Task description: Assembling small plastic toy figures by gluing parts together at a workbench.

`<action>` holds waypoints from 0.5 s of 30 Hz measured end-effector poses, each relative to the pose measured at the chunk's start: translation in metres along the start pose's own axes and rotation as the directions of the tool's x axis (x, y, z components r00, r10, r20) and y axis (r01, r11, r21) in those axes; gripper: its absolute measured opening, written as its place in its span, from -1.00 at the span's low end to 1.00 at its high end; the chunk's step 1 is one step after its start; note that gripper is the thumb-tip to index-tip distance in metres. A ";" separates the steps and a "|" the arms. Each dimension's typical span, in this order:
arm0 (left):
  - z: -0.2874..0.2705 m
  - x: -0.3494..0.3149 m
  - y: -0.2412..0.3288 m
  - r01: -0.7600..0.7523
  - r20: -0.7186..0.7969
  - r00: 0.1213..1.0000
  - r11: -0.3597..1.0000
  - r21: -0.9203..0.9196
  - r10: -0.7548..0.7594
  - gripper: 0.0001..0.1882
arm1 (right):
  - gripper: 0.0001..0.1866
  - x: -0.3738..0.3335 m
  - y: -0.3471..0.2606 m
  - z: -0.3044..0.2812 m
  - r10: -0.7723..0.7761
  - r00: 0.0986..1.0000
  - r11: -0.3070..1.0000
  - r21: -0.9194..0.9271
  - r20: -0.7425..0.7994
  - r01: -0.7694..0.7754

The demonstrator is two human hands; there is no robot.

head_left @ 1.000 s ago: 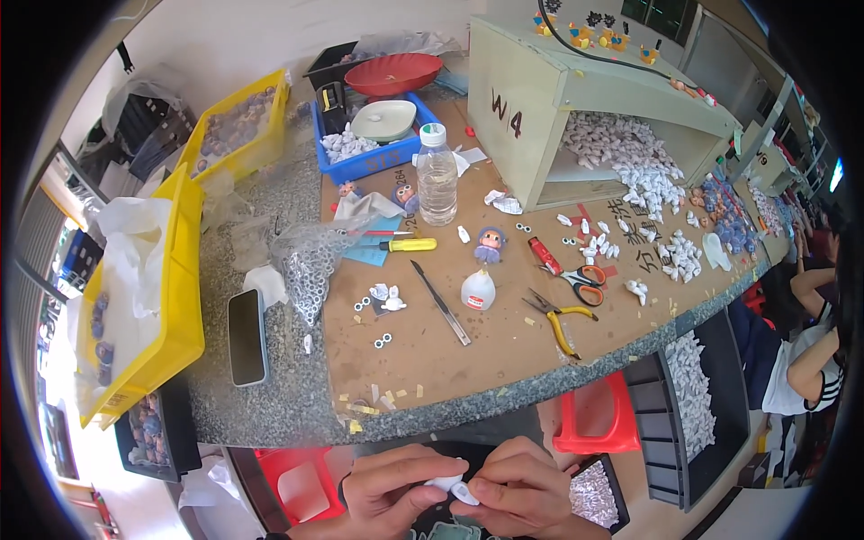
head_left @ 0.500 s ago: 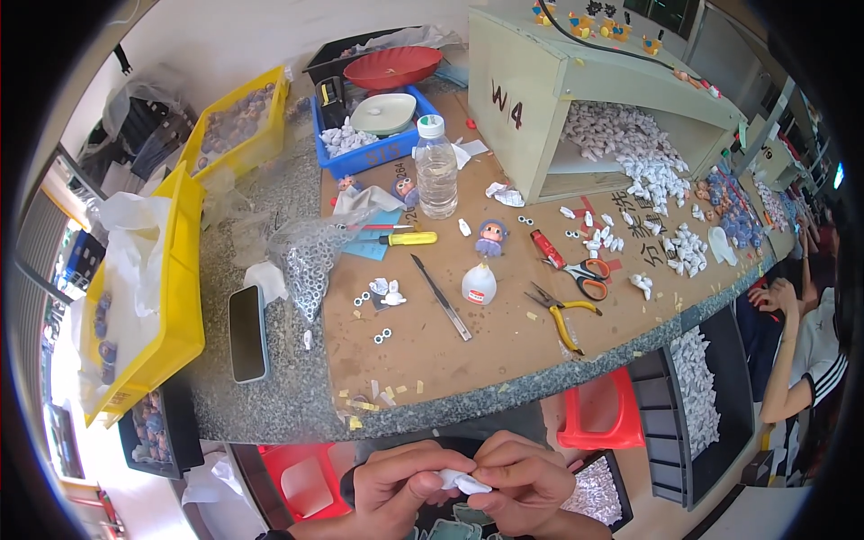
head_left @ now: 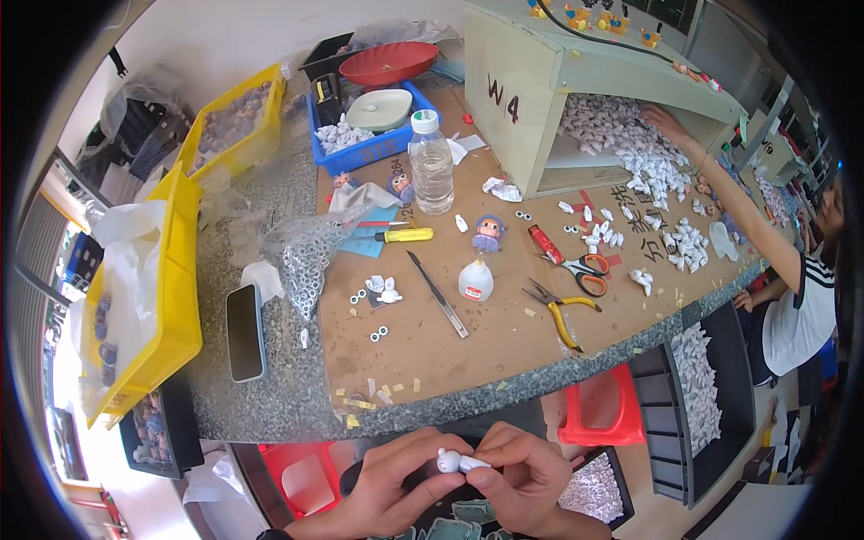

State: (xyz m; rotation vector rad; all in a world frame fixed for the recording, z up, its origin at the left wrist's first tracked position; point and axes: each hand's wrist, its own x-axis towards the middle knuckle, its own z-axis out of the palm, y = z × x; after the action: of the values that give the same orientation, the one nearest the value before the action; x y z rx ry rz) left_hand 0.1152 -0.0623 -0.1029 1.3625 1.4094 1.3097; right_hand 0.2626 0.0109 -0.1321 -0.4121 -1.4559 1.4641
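A small white toy figure (head_left: 449, 461) with a rounded head is held up just off the table's near edge. My left hand (head_left: 400, 486) pinches it at the head end between thumb and fingers. My right hand (head_left: 522, 477) grips its other end, thumb and forefinger pressed together, hiding part of the body. On the brown cardboard beyond lie a craft knife (head_left: 438, 295), yellow-handled pliers (head_left: 565, 315), scissors (head_left: 589, 270) and a white squeeze bottle (head_left: 475, 281). A purple-hooded doll (head_left: 488, 232) stands behind the bottle.
A co-worker's arm (head_left: 747, 202) reaches from the right into the cabinet (head_left: 508, 99) piled with white pieces. A water bottle (head_left: 432, 171) stands near a blue basket (head_left: 360, 160). Left are a phone (head_left: 246, 333), a bag of small rings (head_left: 306, 265) and yellow crates (head_left: 171, 315).
The white figure has turned between my fingers, so its rounded head now shows. At right, the co-worker's arm has stretched out into the cabinet.
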 end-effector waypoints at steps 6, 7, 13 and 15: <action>-0.007 -0.002 -0.002 -0.010 0.169 0.985 0.974 0.227 -0.029 -0.69 | -0.78 0.022 -0.023 -0.019 0.194 0.853 0.864 -0.496 0.484 0.085; -0.007 -0.003 0.000 -0.008 0.177 0.984 0.975 0.223 -0.033 -0.69 | -0.75 0.021 -0.026 -0.020 0.238 0.814 0.856 -0.511 0.530 0.082; -0.007 -0.011 -0.009 -0.051 0.269 0.963 0.981 0.186 -0.001 -0.64 | -0.70 0.016 -0.030 -0.019 0.274 0.808 0.873 -0.487 0.522 0.018; -0.007 -0.011 -0.009 -0.033 0.263 0.965 0.990 0.139 -0.005 -0.62 | -0.70 0.014 -0.027 -0.019 0.308 0.796 0.879 -0.476 0.521 -0.028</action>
State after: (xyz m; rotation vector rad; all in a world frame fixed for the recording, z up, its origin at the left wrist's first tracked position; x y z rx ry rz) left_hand 0.1084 -0.0728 -0.1117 1.5802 1.3312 1.0080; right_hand 0.2825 0.0270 -0.1066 -0.3946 -2.3390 1.4590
